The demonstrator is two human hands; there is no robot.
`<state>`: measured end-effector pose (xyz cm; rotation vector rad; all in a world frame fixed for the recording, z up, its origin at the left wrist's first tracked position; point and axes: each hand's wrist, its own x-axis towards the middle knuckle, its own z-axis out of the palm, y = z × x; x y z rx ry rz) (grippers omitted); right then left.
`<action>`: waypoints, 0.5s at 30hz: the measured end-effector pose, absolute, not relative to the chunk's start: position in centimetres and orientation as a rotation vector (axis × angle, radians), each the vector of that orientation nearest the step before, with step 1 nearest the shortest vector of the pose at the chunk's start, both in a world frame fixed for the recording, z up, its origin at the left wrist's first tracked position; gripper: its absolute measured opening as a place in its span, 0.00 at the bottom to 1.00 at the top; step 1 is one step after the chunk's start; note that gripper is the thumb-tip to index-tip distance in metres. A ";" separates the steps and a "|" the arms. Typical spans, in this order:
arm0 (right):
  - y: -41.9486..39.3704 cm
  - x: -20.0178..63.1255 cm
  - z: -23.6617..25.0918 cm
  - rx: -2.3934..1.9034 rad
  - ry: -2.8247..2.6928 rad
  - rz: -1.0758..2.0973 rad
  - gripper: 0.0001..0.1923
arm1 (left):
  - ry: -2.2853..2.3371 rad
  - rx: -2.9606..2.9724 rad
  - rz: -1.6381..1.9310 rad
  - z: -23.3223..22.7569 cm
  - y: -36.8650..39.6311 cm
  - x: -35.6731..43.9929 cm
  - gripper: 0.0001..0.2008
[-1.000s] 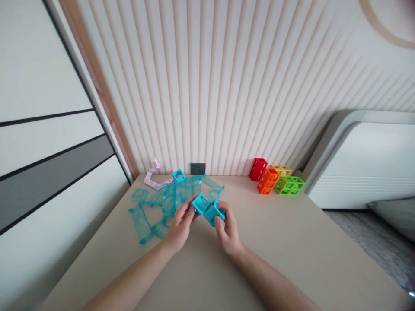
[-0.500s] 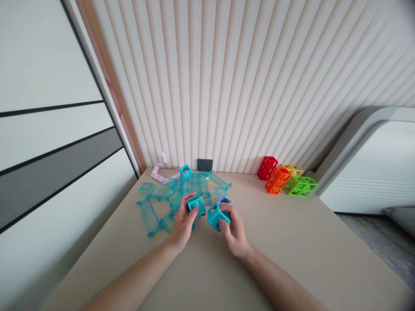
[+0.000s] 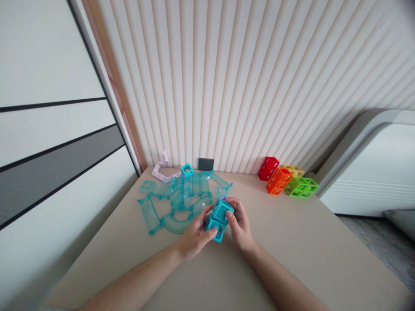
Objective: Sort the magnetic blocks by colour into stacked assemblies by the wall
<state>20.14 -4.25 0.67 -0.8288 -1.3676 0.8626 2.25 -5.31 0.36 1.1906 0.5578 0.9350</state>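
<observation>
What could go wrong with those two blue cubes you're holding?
The two teal cubes sit stacked between the left hand and the right hand; the top one might slip off. The clear teal track pieces lie right beside the left hand, so a nudge could scatter them.

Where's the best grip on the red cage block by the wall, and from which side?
Pinch the red block across its long side walls from above: it stands clear on top, while the orange block crowds its near right side and the wall lies behind.
</observation>
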 end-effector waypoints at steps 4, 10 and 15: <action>-4.4 20.2 0.5 -0.879 -1.489 0.870 0.19 | 0.564 1.165 0.967 0.2 -5.2 2.1 0.31; -4.3 20.0 0.0 -0.900 -1.525 1.010 0.28 | 0.650 1.087 1.006 0.4 -5.0 2.3 0.27; -4.2 19.8 -0.6 -0.897 -1.533 1.054 0.30 | 0.672 0.930 1.037 0.4 -4.9 2.2 0.30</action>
